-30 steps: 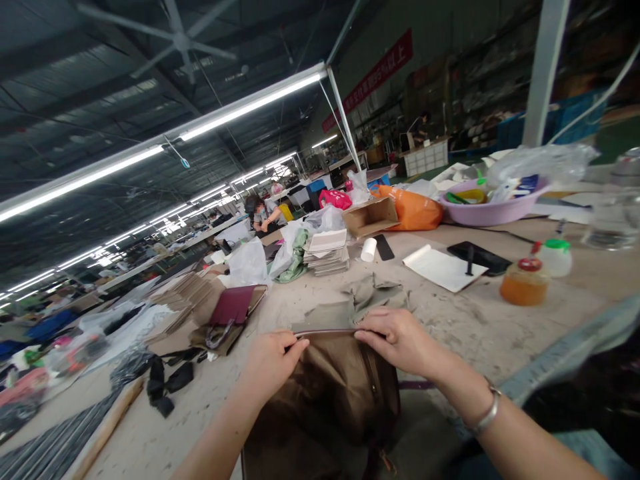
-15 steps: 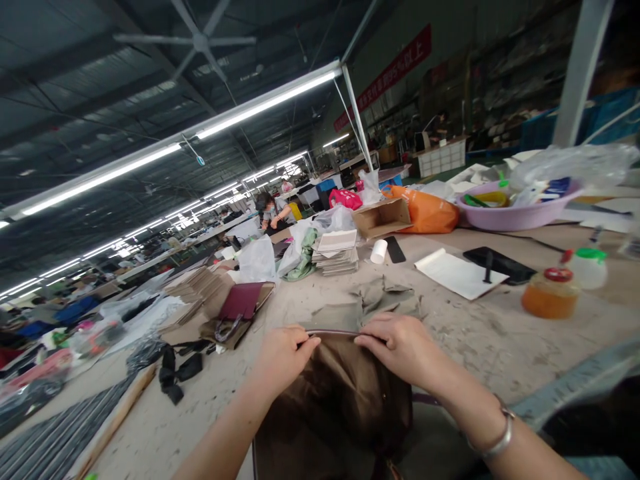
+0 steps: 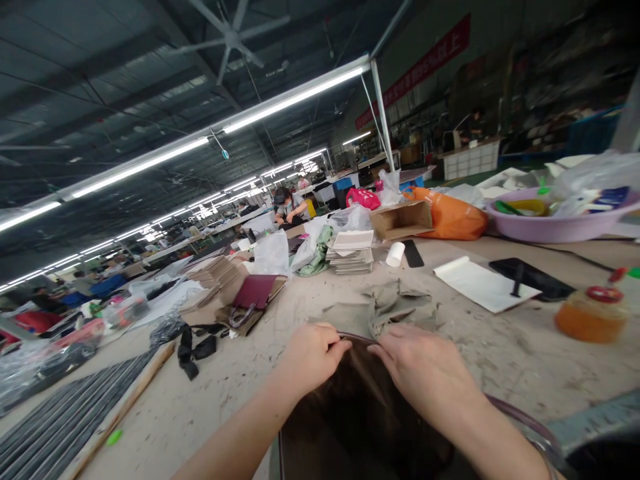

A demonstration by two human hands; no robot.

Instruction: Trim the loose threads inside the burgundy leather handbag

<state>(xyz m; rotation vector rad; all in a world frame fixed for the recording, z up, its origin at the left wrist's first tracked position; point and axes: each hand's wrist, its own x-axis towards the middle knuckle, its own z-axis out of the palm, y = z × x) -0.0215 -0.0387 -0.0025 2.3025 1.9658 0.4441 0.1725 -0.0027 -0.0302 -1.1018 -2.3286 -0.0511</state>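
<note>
- Tube lights [image 3: 295, 101] hang over a long workshop and a cluttered worktop [image 3: 240, 373].
- At its near side, directly before the person, is a dark brown bag [image 3: 360, 433], its lower part out of view.
- The left hand [image 3: 313, 357] pinches the bag's rim [image 3: 356, 337], thumb and fingers closed on it.
- The right hand [image 3: 425, 367] pinches the same rim a little farther along; these two spaced grips probably hold the edge stretched between them.
- Crumpled grey-green cloth [image 3: 403, 308] lies just beyond the rim; whether it joins the bag, I cannot tell.
- To the right, a jar of orange liquid [image 3: 590, 320] and a notepad [image 3: 480, 283] sit apart from the hands, presumably leaving elbow room.
</note>
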